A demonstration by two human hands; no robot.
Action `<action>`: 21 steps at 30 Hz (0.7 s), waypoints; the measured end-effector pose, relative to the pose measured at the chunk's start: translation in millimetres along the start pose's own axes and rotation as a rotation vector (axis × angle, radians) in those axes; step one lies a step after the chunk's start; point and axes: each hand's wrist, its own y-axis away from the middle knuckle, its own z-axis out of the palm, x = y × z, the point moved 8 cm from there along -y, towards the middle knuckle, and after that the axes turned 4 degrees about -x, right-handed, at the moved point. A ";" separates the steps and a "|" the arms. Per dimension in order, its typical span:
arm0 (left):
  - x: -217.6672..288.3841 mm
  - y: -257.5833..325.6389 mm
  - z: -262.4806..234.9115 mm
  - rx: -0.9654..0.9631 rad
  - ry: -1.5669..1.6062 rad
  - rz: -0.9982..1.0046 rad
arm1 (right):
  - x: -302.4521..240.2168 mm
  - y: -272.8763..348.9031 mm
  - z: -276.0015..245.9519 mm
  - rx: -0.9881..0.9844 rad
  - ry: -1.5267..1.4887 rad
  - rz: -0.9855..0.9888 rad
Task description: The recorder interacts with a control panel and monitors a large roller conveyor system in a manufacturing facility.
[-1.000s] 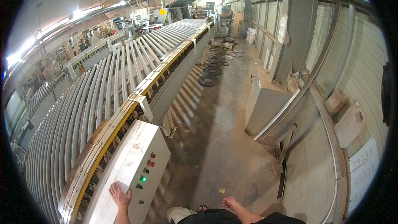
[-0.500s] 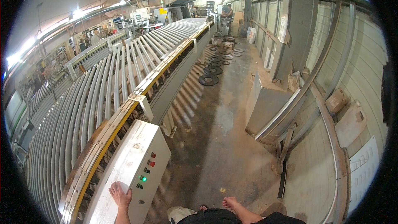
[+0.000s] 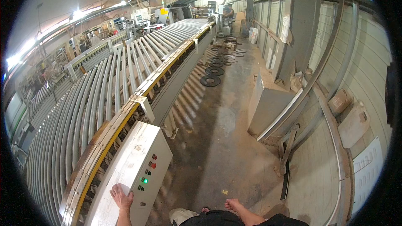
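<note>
My left hand [image 3: 122, 196] lies on the top of a white metal control box [image 3: 130, 150], near its front edge, fingers apart and holding nothing. On the box's side face are a lit green button [image 3: 145, 181], red buttons [image 3: 153, 165] and dark switches [image 3: 141, 188]; the hand is close to these but not on them. My right hand [image 3: 233, 204] hangs in the air over the floor by my body, its fingers curled closed, with nothing visible in them.
A long roller conveyor [image 3: 104, 88] with a yellow-edged rail [image 3: 138, 104] runs along the left. Black rings [image 3: 210, 80] lie on the floor [image 3: 226, 142] ahead. On the right stand a grey column [image 3: 305, 29] and a plastic jug [image 3: 354, 125]. A person [image 3: 228, 11] is far off.
</note>
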 end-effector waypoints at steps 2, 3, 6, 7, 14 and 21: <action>3.1 -1.4 -0.3 -0.002 0.000 0.002 | 4.4 -6.7 -3.0 -0.009 -0.049 -0.015; 4.8 -2.4 -0.2 -0.003 -0.001 0.002 | 7.7 -12.3 -5.0 -0.020 -0.096 -0.029; 5.9 -2.8 -0.4 0.000 -0.001 0.007 | 10.0 -17.2 -5.5 -0.026 -0.105 -0.049; 5.6 -2.7 -0.5 -0.001 -0.002 0.006 | 9.3 -15.9 -4.6 -0.027 -0.105 -0.048; 3.2 -0.8 -1.4 0.003 -0.006 0.014 | -0.8 4.9 -0.2 -0.016 -0.070 -0.007; 6.0 -1.4 -3.3 -0.014 0.003 -0.001 | 2.5 -2.2 -1.8 -0.023 -0.061 -0.002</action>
